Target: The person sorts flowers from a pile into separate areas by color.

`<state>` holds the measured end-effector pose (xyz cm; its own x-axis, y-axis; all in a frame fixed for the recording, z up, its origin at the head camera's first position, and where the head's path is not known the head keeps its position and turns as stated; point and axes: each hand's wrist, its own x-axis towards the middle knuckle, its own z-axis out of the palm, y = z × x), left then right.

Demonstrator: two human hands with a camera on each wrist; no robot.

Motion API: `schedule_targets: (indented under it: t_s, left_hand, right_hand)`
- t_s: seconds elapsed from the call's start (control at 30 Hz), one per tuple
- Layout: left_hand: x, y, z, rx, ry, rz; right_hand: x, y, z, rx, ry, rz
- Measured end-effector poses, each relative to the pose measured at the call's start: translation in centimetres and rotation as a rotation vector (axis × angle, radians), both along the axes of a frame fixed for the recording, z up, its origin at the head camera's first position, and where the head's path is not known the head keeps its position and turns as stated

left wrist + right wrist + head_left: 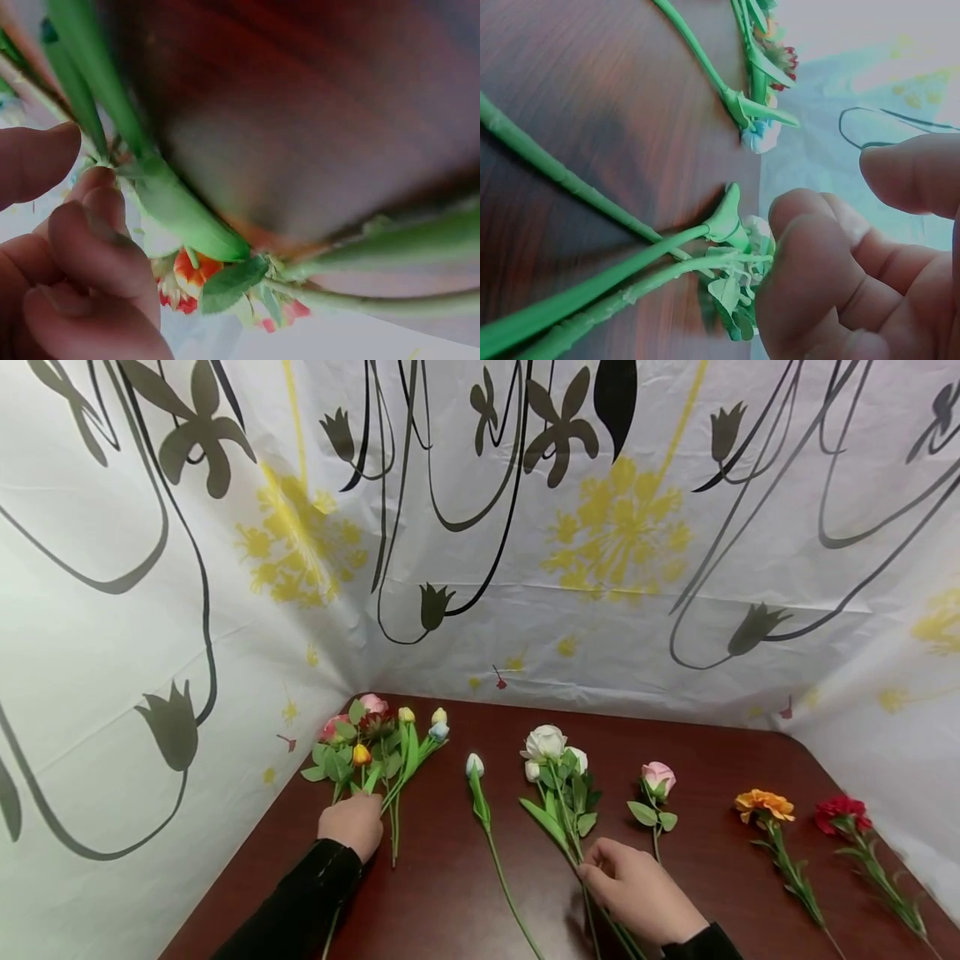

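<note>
At the left of the table, my left hand [351, 824] is at the stems of a mixed bunch of flowers [362, 754] with pink roses, a dark red bloom and tulips. In the left wrist view its thumb and forefinger meet at a thin flower stem [96, 146] beside green tulip leaves [180, 206]. My right hand [637, 889] is over the lower stems of a white bunch [546, 745] holding a large rose and smaller white blooms. In the right wrist view, its thumb stands apart from the loosely curled fingers [802, 259], with no stem between them.
A single white-blue tulip [475, 766] lies between the bunches. Right of the white bunch lie a pink rose [657, 779], an orange carnation [763, 806] and a red carnation [842, 815]. A patterned cloth [480, 635] hangs behind the dark table [442, 893].
</note>
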<state>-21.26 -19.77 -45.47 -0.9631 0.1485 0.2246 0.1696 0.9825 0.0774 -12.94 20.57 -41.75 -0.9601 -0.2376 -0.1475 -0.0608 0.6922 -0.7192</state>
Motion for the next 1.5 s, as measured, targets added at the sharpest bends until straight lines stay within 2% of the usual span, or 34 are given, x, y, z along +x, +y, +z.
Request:
schedule_targets:
  t_s: [0.17, 0.33, 0.47, 0.6, 0.73, 0.83, 0.97, 1.07, 1.23, 1.33, 1.5]
  left_hand:
    - [-0.5, -0.1, 0.2, 0.005, -0.073, 0.009]
    - [-0.8, -0.7, 0.2, 0.079, -0.155, 0.026]
    - [-0.3, -1.2, 1.0, 0.183, -0.214, 0.032]
    - [1.0, -1.4, 2.2, 0.290, -0.242, 0.011]
    - [2.4, -1.0, 3.0, 0.400, -0.253, -0.048]
    - [3.2, -0.1, 3.4, 0.511, -0.293, -0.142]
    - [4.3, 2.3, 3.7, 0.676, -0.372, -0.293]
    - [5.3, 4.5, 3.7, 0.792, -0.412, -0.372]
    - [6.6, 8.0, 3.0, 0.955, -0.473, -0.443]
    - [6.9, 9.4, 2.4, 1.002, -0.512, -0.471]
    - [7.3, 10.6, 1.8, 1.040, -0.573, -0.499]
  right_hand:
    - [0.2, 0.1, 0.2, -0.020, -0.002, -0.012]
    - [0.3, 0.2, 0.0, -0.035, -0.012, 0.005]
    - [0.4, 0.2, -0.1, -0.044, -0.027, 0.002]
    - [0.6, 0.1, -0.3, -0.059, -0.036, 0.001]
    - [0.6, -0.4, -0.4, -0.085, -0.038, 0.024]
    - [0.7, -1.4, -0.3, -0.110, -0.011, 0.060]
    - [0.7, -3.3, 0.0, -0.156, 0.048, 0.119]
    - [0.6, -5.1, 0.1, -0.202, 0.043, 0.167]
    - [0.1, -7.5, 0.2, -0.295, -0.005, 0.207]
    - [-0.2, -8.3, 0.2, -0.327, 0.011, 0.183]
    - [-0.2, -9.0, -0.1, -0.324, 0.074, 0.130]
